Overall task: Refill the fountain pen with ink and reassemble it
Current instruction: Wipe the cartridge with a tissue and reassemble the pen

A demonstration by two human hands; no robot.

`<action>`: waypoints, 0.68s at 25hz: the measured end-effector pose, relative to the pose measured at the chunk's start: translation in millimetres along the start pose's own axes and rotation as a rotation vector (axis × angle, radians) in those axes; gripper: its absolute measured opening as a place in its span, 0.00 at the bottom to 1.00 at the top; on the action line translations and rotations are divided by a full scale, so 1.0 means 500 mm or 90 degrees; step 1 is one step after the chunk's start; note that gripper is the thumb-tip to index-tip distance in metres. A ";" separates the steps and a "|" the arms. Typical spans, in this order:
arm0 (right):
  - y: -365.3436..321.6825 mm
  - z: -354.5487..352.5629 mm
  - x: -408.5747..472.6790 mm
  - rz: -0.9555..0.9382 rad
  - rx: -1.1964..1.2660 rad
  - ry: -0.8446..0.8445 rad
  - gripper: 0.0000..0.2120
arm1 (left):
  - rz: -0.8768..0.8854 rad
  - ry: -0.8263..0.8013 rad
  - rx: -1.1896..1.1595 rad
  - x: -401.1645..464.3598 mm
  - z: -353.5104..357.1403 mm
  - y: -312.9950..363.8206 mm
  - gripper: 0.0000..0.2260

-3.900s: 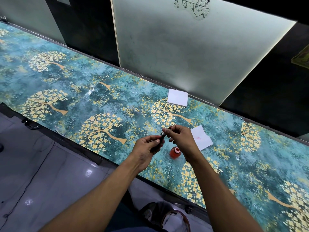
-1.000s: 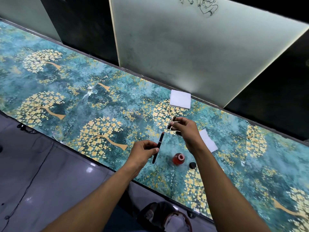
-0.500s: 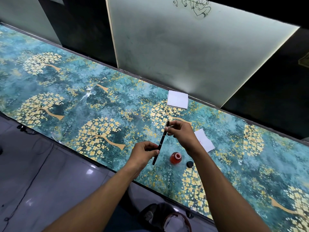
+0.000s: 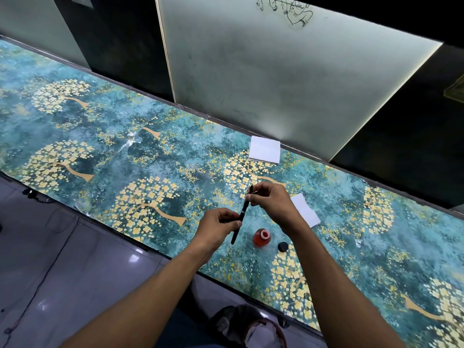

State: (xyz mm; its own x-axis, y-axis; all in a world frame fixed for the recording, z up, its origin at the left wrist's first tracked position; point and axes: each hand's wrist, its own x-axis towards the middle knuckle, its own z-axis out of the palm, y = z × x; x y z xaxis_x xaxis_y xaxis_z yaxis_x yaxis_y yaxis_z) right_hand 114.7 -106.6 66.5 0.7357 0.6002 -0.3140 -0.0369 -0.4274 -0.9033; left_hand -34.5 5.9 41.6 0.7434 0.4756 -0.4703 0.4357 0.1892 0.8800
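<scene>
A slim black fountain pen [image 4: 241, 217] is held slanted above the counter. My left hand [image 4: 218, 225] pinches its barrel near the middle. My right hand [image 4: 271, 201] grips the upper end, where a gold-trimmed piece [image 4: 249, 190] shows above the fingers. The two parts sit in one line and touch; the joint is hidden by my fingers. An open bottle of red ink [image 4: 262, 237] stands on the counter just below my right wrist. Its black cap [image 4: 283, 246] lies to the right of the bottle.
The counter [image 4: 150, 167] bears a teal cover with gold trees. A white paper pad [image 4: 264, 149] lies near the back wall. A white tissue [image 4: 305, 213] lies partly under my right hand. The counter's front edge runs close below the bottle, with tiled floor [image 4: 75, 267] beyond.
One second ago my hands were apart, each with a separate pen part. My right hand has brought its part down onto the barrel, and the two now line up as one pen.
</scene>
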 end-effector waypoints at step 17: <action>0.049 0.005 -0.022 0.085 -0.114 0.057 0.09 | -0.038 0.055 0.130 0.047 0.007 -0.056 0.05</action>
State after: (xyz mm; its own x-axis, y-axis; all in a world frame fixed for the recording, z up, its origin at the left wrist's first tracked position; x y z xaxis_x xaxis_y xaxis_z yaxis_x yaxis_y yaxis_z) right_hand 104.2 -122.1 46.9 0.7893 0.4720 -0.3926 -0.0229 -0.6164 -0.7871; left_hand -27.4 8.6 5.6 0.6708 0.5426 -0.5056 0.5775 0.0456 0.8151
